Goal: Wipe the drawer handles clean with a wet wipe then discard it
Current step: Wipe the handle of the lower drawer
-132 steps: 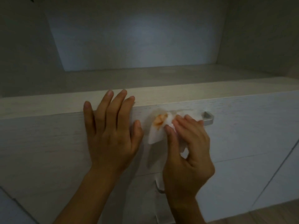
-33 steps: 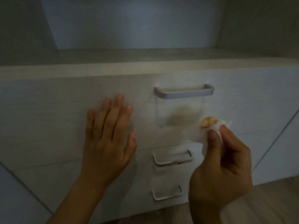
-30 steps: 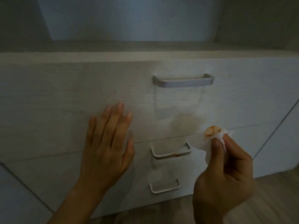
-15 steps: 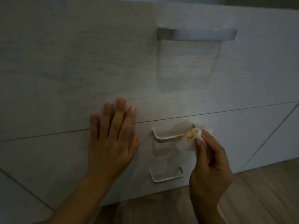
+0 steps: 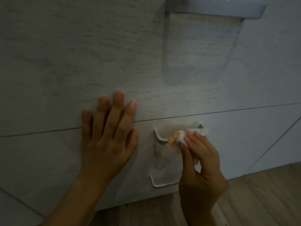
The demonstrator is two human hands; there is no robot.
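The right hand [image 5: 200,162] pinches a bunched wet wipe [image 5: 181,136] between thumb and curled fingers and presses it onto the middle drawer handle [image 5: 158,136]. The wipe's orange-stained end points away from the palm, toward the left hand [image 5: 107,141]. That hand lies flat with its fingers straight, spread across the seam between two drawer fronts [image 5: 65,79], just beside the handle's free end.

A smear of orange shows on the bar just ahead of the wipe, so the stroke probably needs to run on toward the left hand. It would likely clean better if a white part of the wipe were folded forward, since the soiled end could spread the stain. Wrapping the wipe over the bar's top and underside should catch both faces.

Room is tight. The handle's corner sits close to the left thumb, so the stroke should end short of it. Below the right wrist the bottom handle [image 5: 162,181] is not yet wiped, and the wooden floor [image 5: 260,201] lies near beneath it. The top handle [image 5: 215,11] is well above both hands.
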